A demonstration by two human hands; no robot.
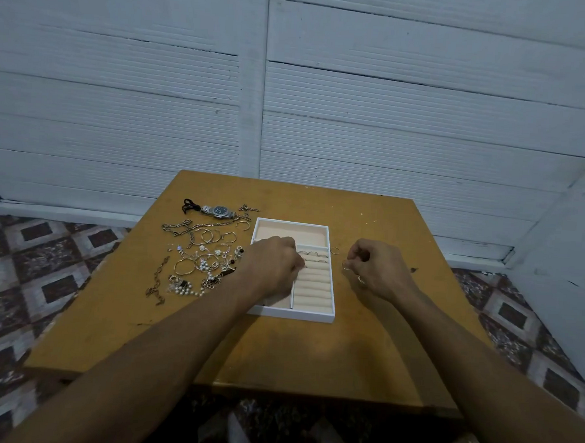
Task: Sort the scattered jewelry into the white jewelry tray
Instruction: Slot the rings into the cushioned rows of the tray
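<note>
- While your hands work at it, the white tray (290, 315) sits flat near the middle of the table (276, 357), its long side running away from you.
- The right part of the tray holds a column of cream ring rolls (314, 284); a few rings (311, 254) are tucked in at the far end of that column.
- A wide open compartment (290, 229) fills the far end of the tray.
- Your left hand (274, 264) hangs over the left half of the tray, fingers curled down, fingertips at the left edge of the ring rolls. You cannot tell from here whether it has anything in its grip.
- Your right hand (374, 267) is just to the right of the tray, above the table, fingers curled in, with a thin ring (346, 264) pinched at the fingertips.
- A loose ring (335, 250) lies on the table just right of the tray's far half.
- The scattered jewelry (203, 253) lies in a heap just left of the tray: bangles, chains, pearl pieces and small charms.
- A metal wristwatch (218, 211) lies at the far end of that heap, off the tray's far left corner.
- A thin chain (157, 281) trails along the heap's side away from the tray.
</note>
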